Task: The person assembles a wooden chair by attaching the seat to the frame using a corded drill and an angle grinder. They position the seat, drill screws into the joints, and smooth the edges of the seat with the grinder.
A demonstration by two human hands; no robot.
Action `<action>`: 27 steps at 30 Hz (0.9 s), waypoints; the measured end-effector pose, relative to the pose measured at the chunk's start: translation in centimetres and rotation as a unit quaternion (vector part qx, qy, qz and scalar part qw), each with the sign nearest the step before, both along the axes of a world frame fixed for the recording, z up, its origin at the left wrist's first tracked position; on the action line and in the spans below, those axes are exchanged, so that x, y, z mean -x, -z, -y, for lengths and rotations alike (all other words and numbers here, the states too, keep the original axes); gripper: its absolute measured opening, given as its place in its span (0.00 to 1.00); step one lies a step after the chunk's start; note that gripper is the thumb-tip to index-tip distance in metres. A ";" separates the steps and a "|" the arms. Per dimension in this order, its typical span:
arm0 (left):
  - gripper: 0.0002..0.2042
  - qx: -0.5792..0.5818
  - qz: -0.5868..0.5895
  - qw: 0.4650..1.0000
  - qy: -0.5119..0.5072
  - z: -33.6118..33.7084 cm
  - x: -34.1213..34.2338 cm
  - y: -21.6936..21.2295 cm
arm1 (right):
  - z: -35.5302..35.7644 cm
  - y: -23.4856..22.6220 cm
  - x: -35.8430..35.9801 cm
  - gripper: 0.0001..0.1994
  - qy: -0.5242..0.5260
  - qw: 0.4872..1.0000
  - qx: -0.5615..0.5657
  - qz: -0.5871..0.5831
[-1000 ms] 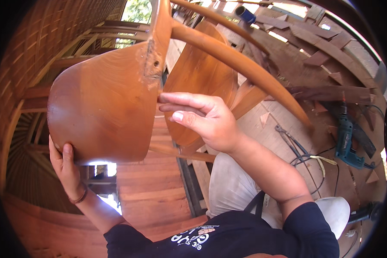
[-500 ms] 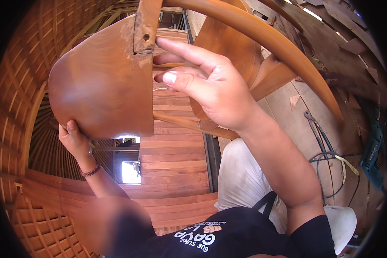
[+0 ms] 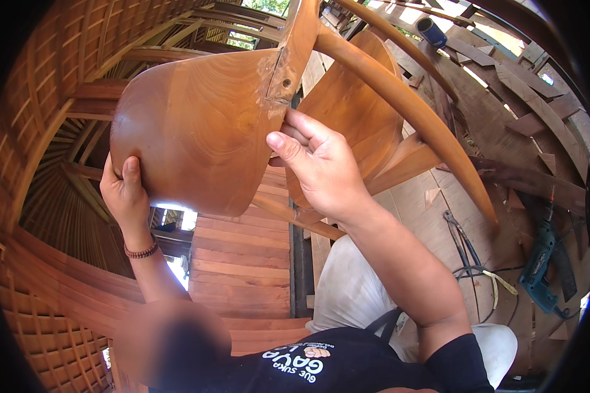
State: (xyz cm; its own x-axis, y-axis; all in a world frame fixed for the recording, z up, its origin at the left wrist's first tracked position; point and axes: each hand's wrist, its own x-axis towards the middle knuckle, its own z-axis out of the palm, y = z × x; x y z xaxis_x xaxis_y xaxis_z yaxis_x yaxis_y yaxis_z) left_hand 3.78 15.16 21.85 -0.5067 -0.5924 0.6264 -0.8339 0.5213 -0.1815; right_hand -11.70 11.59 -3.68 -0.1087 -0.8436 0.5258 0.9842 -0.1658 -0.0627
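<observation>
Gripping a curved wooden panel (image 3: 196, 128), my left hand (image 3: 126, 196) wraps its lower left edge, thumb on the face. My right hand (image 3: 318, 164) closes loosely at the panel's right edge, fingertips pressed just below a chipped joint (image 3: 283, 72). The panel is raised in front of me, joined to a bent rail (image 3: 406, 105). Beyond it sits a second panel (image 3: 357, 111). A drill (image 3: 541, 262) and cable (image 3: 465, 252) lie on the floor (image 3: 439, 216), far right.
</observation>
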 end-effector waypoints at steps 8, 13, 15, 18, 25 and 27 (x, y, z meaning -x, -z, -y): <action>0.24 0.041 0.004 0.999 -0.006 0.2 0.3 -1.1 | 1.8 -1.4 1.4 0.22 -0.037 0.998 -0.007 0.040; 0.24 0.017 -0.012 0.997 -0.068 2.0 -1.8 -0.2 | 4.0 0.6 -0.3 0.16 0.036 0.998 -0.047 -0.002; 0.24 -0.006 -0.009 0.992 -0.122 0.7 -2.3 -2.4 | 3.8 -0.1 -0.9 0.15 0.046 0.997 -0.048 -0.026; 0.28 0.012 0.026 0.989 -0.142 0.8 -4.8 -5.4 | 2.2 -0.9 -0.9 0.15 0.089 0.994 -0.049 -0.040; 0.33 0.084 0.020 0.987 -0.136 1.3 -1.7 -2.9 | -1.4 1.6 4.6 0.17 0.208 0.945 -0.050 -0.249; 0.33 0.098 0.044 0.986 -0.128 1.4 -2.2 -2.8 | -2.2 2.9 5.8 0.16 0.218 0.934 -0.039 -0.279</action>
